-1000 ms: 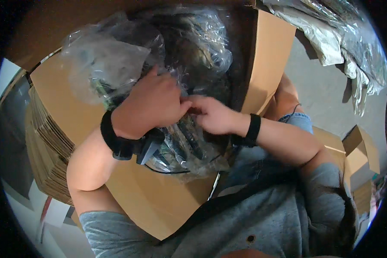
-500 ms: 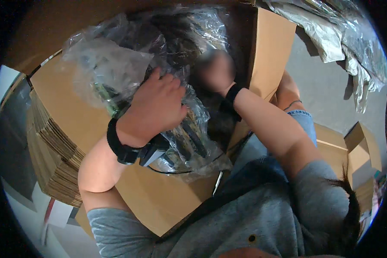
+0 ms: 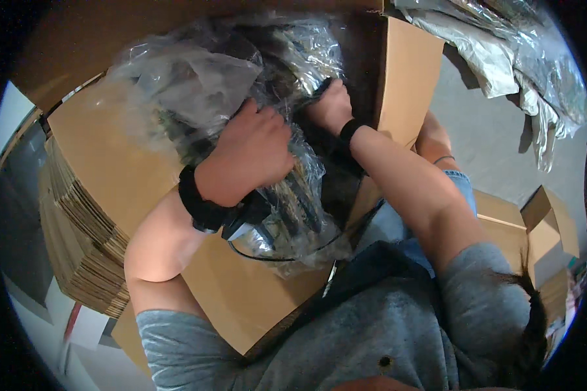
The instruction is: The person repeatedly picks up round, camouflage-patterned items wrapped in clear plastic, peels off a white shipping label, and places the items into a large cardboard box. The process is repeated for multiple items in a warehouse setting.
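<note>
Clear plastic bags (image 3: pixel 205 85) with dark, patterned contents lie crumpled inside an open cardboard box (image 3: pixel 414 72). My left hand (image 3: pixel 251 146) is over the bags, its fingers curled and closed on the loose plastic; the fingertips are partly hidden. To its right, my right hand (image 3: pixel 332 109) reaches down into the box beside the shiny bags. Its fingers are bent round something dark, which I cannot make out. Both wrists wear black bands, and a small device with a black cable (image 3: pixel 287 259) hangs at the left one.
A stack of folded cardboard (image 3: pixel 85 228) stands at the left, against the box's outer flap (image 3: pixel 241 306). Silvery plastic bags (image 3: pixel 496 58) lie on the grey floor at the upper right. Another open carton (image 3: pixel 541 225) is at the right, past my knee.
My left hand has moved slightly right and up, and the loose plastic has shifted right with it. My right hand remains at nearly the same place in the box.
</note>
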Action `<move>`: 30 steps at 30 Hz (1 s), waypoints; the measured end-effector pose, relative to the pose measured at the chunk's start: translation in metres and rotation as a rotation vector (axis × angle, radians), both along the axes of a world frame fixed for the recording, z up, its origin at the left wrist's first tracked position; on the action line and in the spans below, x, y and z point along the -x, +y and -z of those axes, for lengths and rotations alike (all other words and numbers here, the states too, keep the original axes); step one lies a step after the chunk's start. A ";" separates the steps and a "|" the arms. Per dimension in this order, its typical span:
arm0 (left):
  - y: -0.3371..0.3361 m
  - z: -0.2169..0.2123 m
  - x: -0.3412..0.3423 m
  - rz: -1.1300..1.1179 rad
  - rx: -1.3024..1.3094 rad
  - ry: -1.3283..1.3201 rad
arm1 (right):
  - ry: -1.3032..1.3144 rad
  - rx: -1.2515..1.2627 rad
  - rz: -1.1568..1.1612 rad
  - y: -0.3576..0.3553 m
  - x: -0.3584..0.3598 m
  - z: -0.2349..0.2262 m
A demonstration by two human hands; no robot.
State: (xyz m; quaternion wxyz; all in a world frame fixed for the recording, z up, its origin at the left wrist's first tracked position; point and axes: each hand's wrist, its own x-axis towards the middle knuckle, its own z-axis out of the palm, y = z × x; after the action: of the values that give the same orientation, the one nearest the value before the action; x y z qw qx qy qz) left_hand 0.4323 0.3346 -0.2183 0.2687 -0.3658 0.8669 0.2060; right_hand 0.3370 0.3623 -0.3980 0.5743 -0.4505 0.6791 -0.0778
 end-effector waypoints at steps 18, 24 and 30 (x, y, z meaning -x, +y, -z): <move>-0.045 0.052 0.011 -0.150 -0.619 -0.393 | -0.491 -0.102 -0.121 0.011 0.023 -0.070; -0.035 0.062 0.011 -0.103 -0.420 -0.195 | 0.008 0.411 0.341 0.000 -0.001 0.013; -0.037 0.067 0.015 -0.084 -0.430 -0.244 | 0.006 0.298 -0.288 0.008 -0.014 0.080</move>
State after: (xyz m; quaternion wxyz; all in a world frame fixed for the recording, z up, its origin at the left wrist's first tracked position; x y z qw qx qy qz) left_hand 0.4172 0.2977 -0.2853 0.4341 -0.3580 0.7484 0.3511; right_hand 0.3514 0.3699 -0.4775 0.5043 -0.6233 0.5903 -0.0932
